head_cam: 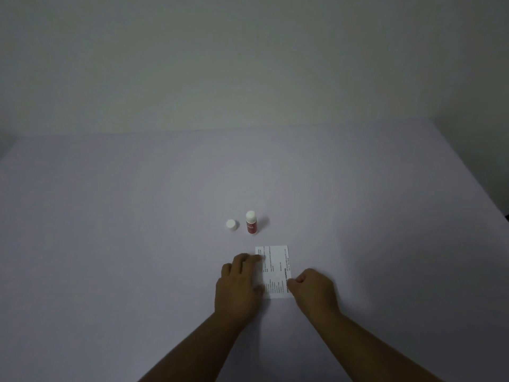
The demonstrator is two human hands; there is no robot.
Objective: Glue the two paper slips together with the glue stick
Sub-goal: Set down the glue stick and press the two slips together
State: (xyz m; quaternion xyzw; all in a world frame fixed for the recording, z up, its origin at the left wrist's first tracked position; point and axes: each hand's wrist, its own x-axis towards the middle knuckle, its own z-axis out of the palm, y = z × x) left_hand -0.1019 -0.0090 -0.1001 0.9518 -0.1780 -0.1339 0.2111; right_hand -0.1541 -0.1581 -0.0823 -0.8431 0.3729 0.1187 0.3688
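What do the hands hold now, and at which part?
The left hand presses the paper slip flat on its left side. The right hand curls at its right edge; a pinch cannot be told.

slip (276,268): printed matt paper | glue stick (251,223): smooth plastic | table (110,216): matt

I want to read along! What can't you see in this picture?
- Head view: print on the paper slip is too small to read.
- The left hand covers its left part, so a second slip cannot be told.
- The glue stick label is blurred.
- The right hand hides its own fingertips.
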